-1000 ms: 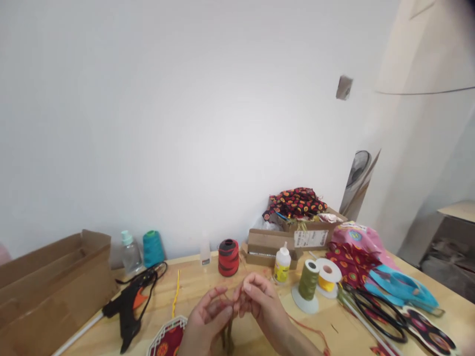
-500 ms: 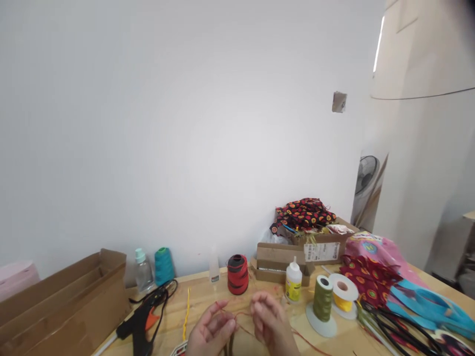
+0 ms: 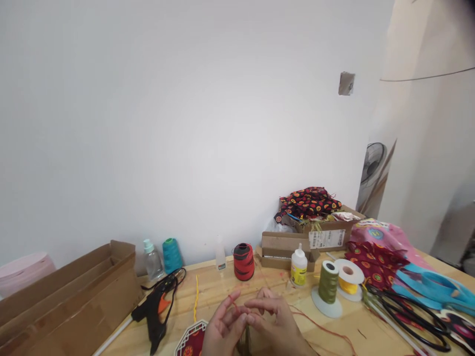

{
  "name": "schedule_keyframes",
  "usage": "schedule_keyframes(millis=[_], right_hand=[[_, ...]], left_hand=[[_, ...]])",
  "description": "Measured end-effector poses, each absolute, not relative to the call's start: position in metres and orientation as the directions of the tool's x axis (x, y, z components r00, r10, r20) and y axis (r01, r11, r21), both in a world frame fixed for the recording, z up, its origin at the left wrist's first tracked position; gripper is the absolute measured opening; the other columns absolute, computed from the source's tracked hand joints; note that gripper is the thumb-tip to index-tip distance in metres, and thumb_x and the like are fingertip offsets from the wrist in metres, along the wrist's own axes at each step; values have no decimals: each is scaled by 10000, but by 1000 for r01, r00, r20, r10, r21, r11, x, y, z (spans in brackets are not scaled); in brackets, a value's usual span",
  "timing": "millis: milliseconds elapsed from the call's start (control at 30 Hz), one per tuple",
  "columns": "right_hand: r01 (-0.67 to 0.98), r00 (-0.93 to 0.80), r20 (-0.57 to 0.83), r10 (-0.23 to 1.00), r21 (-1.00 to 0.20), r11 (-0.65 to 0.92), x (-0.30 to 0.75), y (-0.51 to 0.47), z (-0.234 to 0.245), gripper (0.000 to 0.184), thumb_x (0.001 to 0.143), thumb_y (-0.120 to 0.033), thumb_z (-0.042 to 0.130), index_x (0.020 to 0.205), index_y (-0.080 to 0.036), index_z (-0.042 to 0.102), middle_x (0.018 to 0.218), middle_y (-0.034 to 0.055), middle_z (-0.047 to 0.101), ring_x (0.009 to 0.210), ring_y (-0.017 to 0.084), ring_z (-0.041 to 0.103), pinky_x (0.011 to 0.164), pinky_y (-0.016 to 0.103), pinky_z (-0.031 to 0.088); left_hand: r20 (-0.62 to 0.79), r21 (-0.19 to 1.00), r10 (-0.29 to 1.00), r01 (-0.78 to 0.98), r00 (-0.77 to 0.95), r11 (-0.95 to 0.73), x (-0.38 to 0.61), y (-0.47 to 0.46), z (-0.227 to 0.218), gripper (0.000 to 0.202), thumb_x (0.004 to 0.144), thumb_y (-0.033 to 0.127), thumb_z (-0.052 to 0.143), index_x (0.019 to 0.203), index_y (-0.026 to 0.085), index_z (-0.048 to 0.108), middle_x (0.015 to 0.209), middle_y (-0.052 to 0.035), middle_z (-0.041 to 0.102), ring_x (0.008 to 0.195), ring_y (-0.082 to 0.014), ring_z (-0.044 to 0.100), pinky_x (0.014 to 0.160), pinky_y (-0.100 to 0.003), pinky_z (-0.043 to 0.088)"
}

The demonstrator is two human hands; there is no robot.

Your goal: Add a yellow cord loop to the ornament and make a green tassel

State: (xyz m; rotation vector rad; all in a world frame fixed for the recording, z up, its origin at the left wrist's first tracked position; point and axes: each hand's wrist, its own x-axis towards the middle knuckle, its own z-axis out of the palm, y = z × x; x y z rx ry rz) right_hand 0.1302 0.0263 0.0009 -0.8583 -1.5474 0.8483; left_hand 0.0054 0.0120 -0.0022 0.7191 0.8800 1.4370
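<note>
My left hand [image 3: 225, 326] and my right hand [image 3: 276, 319] meet at the bottom middle, with fingertips touching. Both pinch a thin red thread [image 3: 235, 302], which loops by the left index finger. From behind the right hand, a loose length of red thread [image 3: 326, 330] trails over the table. Something dark and narrow [image 3: 243, 342] hangs below the fingers; its kind is unclear. Beside my left hand lies an octagonal pendant piece [image 3: 191, 342], with a pale lattice border around red patterned cloth. A yellow cord [image 3: 196, 299] stretches up from its top edge.
On the left are a cardboard box [image 3: 111, 296] and a black glue gun [image 3: 154, 316]. Behind my hands stands a red-and-black thread spool [image 3: 244, 262]. A glue bottle [image 3: 299, 267], green spool [image 3: 328, 283], yellow ribbon reel [image 3: 349, 278] and black scissors [image 3: 411, 316] lie rightward.
My hands have come together from a small gap, and the right fingers now touch the left. The view has shifted, so more of the octagonal piece shows.
</note>
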Motion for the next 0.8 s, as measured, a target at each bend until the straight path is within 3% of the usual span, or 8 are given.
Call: schedule_keyframes(millis=[200, 367, 600, 800], right_hand=[[104, -160, 377, 912, -912, 396, 130, 25, 1, 190, 667, -383, 618, 681, -216, 708, 564, 13, 539, 589, 137, 488, 562, 254, 400], [131, -165, 326, 931, -928, 348, 130, 26, -4, 197, 640, -392, 640, 672, -211, 711, 524, -11, 485, 549, 115, 466, 541, 239, 378], [235, -165, 461, 872, -841, 488, 135, 25, 2, 223, 744, -309, 556, 608, -170, 665, 550, 1, 535, 561, 110, 472, 545, 223, 368], [327, -182, 605, 775, -707, 628, 136, 23, 2, 190, 765, -248, 529, 623, -162, 622, 576, 7, 528, 581, 118, 484, 547, 224, 372]], left_hand=[[-57, 876, 991, -483, -118, -7, 4, 8, -1, 441, 573, 390, 673, 939, 158, 591, 684, -51, 671, 704, -196, 612, 664, -263, 464], [-40, 935, 984, -354, -171, -23, 3, 5, 4, 456, 589, 412, 652, 964, 159, 590, 783, -60, 666, 753, -196, 607, 670, -234, 465], [-18, 924, 1000, -382, -17, 10, 3, 6, 4, 454, 520, 238, 728, 942, 174, 574, 765, -48, 659, 781, -189, 605, 694, -249, 480], [-18, 929, 999, -370, -45, 1, 3, 7, 4, 510, 527, 182, 720, 994, 151, 516, 640, -17, 645, 662, -151, 607, 667, -249, 479]])
